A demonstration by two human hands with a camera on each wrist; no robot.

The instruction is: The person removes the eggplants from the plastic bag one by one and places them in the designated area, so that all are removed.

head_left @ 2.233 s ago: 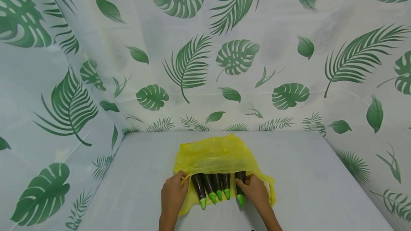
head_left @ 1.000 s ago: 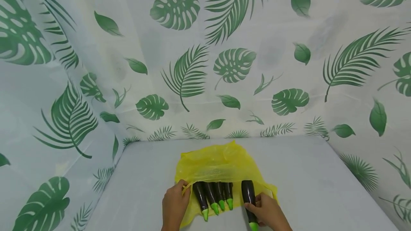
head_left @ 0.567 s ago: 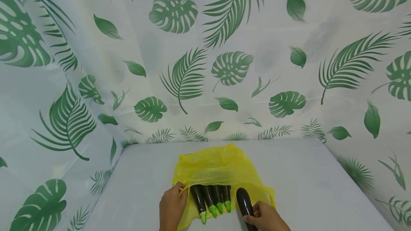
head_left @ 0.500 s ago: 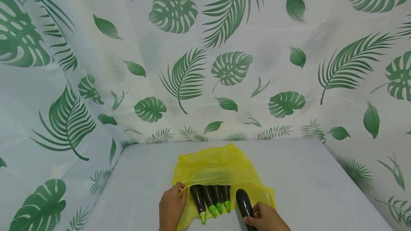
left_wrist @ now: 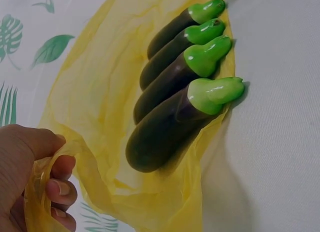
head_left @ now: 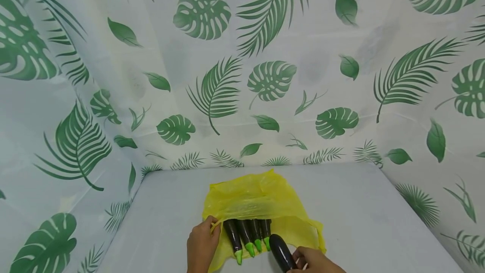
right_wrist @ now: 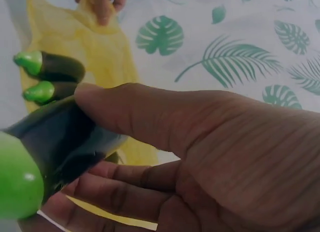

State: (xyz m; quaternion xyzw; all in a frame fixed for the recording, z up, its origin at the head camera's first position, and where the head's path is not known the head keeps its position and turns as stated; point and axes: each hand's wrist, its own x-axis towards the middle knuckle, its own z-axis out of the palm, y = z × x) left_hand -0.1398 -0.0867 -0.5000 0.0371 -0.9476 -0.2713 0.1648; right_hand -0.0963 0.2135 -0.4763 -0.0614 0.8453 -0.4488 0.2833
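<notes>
Head view, right hand (head_left: 316,261) gripping eggplant (head_left: 280,256), left hand (head_left: 201,245) pinching yellow bag (head_left: 257,199)

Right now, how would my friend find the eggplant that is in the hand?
Find the yellow plastic bag lying on the grey table. Four eggplants lie side by side at its open mouth. The held eggplant is just right of them, gripped by the right hand, alone and slanted, not in the row.
</notes>
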